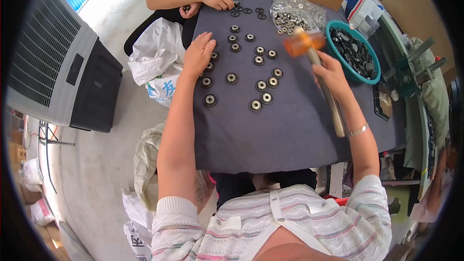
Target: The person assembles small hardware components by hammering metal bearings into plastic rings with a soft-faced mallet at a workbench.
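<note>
Mallet (330,100) above smooth grey tablecloth (232,140).
Right hand (332,73) clenched round its wooden handle (336,116), amber head (302,45) blurred; left hand (198,54) unclenched, fingers straight, just beside black-rimmed, metal-centred discs (231,78) on the cloth; teal plastic basin (365,80) of dark round caps (353,50) at right.

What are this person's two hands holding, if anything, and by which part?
The right hand holds a mallet by its wooden handle, nearer the head. Nothing shows held in the left hand.
</note>
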### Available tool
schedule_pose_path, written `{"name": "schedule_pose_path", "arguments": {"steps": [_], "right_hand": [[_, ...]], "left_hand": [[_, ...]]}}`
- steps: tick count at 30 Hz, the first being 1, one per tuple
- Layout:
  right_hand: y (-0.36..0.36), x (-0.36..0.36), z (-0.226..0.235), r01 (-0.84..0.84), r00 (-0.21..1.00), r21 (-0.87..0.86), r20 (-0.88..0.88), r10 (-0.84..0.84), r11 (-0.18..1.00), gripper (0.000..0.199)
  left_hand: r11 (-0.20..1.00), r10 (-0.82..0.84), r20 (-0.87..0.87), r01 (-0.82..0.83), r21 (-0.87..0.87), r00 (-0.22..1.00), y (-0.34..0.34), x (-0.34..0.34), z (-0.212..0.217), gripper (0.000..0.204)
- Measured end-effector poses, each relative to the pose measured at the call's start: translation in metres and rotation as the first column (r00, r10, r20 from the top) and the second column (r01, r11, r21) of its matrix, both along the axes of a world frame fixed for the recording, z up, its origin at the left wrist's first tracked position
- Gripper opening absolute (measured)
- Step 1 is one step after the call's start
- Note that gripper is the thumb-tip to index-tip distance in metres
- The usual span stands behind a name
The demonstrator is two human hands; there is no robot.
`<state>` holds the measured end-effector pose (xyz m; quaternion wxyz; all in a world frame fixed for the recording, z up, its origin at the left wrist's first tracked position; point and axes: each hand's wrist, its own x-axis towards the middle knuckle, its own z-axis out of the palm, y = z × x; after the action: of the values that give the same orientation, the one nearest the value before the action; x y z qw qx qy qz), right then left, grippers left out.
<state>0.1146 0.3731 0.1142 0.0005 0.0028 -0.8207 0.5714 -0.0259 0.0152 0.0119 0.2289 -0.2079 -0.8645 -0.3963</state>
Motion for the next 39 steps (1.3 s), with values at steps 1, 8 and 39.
{"name": "schedule_pose_path", "arguments": {"steps": [1, 8, 39], "right_hand": [[0.01, 0.015, -0.003, 0.036, 0.999, 0.0, 0.024, -0.036, 0.999, 0.054], [0.07, 0.096, -0.024, 0.193, 0.977, -0.004, 0.094, -0.192, 0.981, 0.054], [-0.129, -0.154, -0.012, 0.116, 0.914, 0.902, -0.261, 0.312, 0.416, 0.047]], "left_hand": [[1.0, 0.003, 0.0, -0.003, 0.004, 1.0, 0.0, -0.006, -0.001, 0.048], [0.916, -0.022, 0.048, 0.039, -0.399, 0.999, 0.027, 0.003, 0.003, 0.053], [0.699, 0.205, 0.199, -0.286, 0.656, 0.958, 0.014, 0.031, -0.008, 0.04]]}}
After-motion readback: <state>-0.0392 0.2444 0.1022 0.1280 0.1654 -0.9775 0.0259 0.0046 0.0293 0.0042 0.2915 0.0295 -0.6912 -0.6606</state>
